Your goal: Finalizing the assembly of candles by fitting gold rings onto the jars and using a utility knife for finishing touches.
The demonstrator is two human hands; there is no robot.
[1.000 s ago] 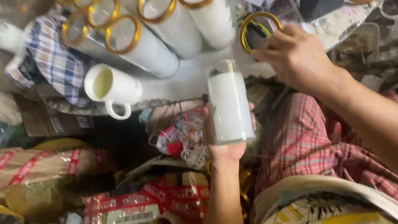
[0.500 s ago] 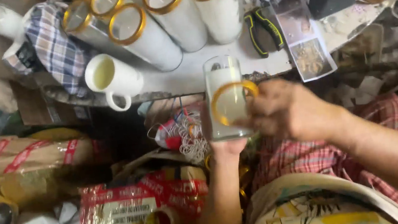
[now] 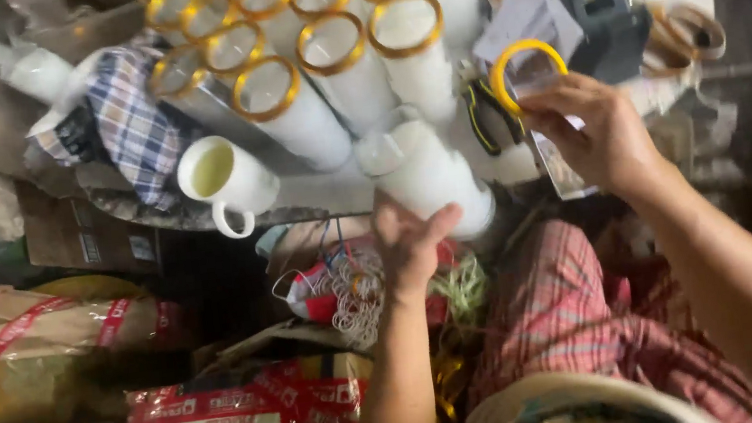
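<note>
So, a tall white glass candle cylinder [image 3: 424, 177] w/ no ring on its rim is cupped from below by the left hand [image 3: 409, 246], tilted, just in front of the gold-rimmed candles [image 3: 339, 63]. A thin yellow plastic ring [image 3: 526, 69] is pinched by the right hand [image 3: 596, 132], right of that cylinder. Glass looks smooth, so it could prob slip from such a loose hold.
</note>
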